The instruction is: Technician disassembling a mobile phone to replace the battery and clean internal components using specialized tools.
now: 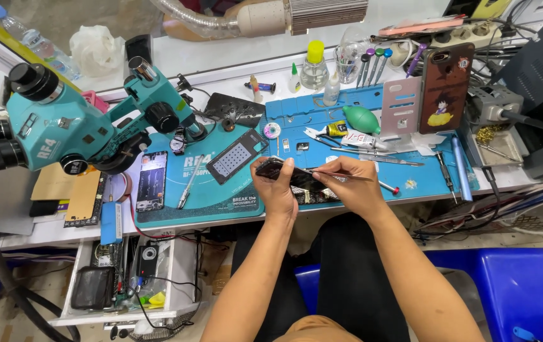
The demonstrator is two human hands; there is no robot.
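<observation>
Workbench (347, 57): white and crowded, running away from my grip on every side; I hold my work over its near edge, above my lap.
Microscope (62, 126): teal stereo head well off to the left of my grip, eyepieces turned further left.
Round teal mat (208, 190): just left of my left hand, with a bare circuit board (151, 180) and a small perforated stencil plate (233, 158) lying on it.
Blue repair mat (423, 171): beyond and to the right of my grip, strewn with a green air blower (361, 118) and loose hand tools.
Propped phones (443, 88): two stood upright beyond my right hand, backs facing me.
Dark phone (287, 174): the piece I work on, lifted off the mat and tilted between my hands.
Left hand (276, 190): fingers curled round the phone's left end, thumb pressed on top, clamping it.
Right hand (355, 185): fingertips pinched together on thin tweezers (341, 175), the tip laid toward the phone's upper face.
Red-tipped pin (390, 187): just right of my right hand.
Risk, as I judge it: the phone is held in the air by one end only, so a hard push from the tweezers could twist it loose, or the tip could skid and scratch the face. A freed small part could drop past the bench edge into my lap.
</observation>
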